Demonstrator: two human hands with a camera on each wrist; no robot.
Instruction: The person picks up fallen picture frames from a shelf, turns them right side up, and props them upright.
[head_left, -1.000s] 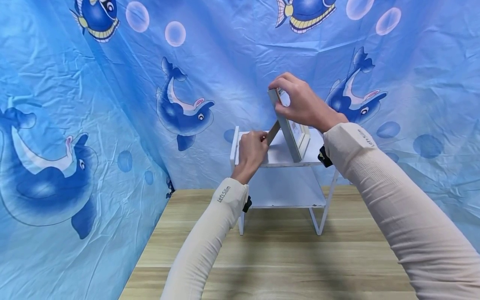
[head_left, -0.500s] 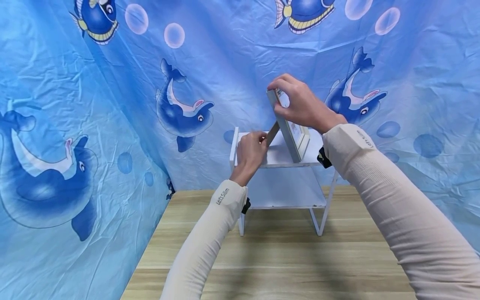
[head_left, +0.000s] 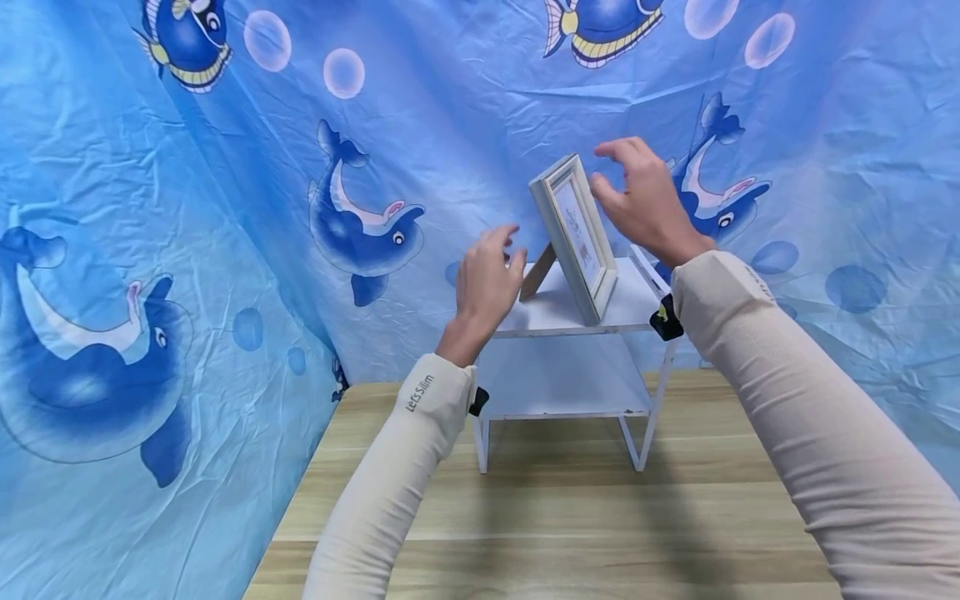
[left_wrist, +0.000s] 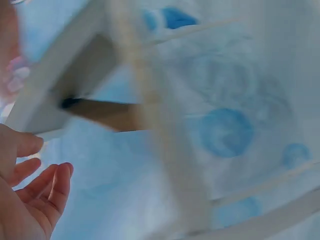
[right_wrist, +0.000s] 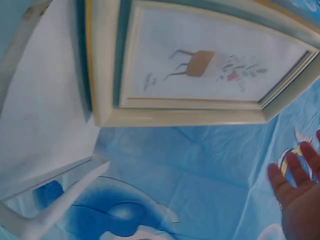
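A pale picture frame [head_left: 573,242] stands tilted back on the top shelf of a small white rack [head_left: 547,312], propped by a brown stand leg [head_left: 538,273] behind it. The picture [right_wrist: 195,62] inside shows a brown animal figure with leaves, best seen in the right wrist view. To the left of the stand leg, my left hand [head_left: 483,279] hovers apart from it with fingers loosely bent and nothing held. My right hand [head_left: 648,200] is off the frame's right side, thumb and fingers spread. The left wrist view shows the frame's back [left_wrist: 60,80], blurred.
The rack has a lower shelf [head_left: 558,375] and thin white legs on a wood-patterned surface [head_left: 555,517]. Blue sheeting [head_left: 465,125] printed with sea animals and bubbles hangs behind and along the left side. A raised white rim [head_left: 649,271] borders the top shelf's right side.
Both hands have let go: the right has moved right off the frame's top edge, and the left has drawn up and left from the stand leg. The frame keeps its tilted stance.
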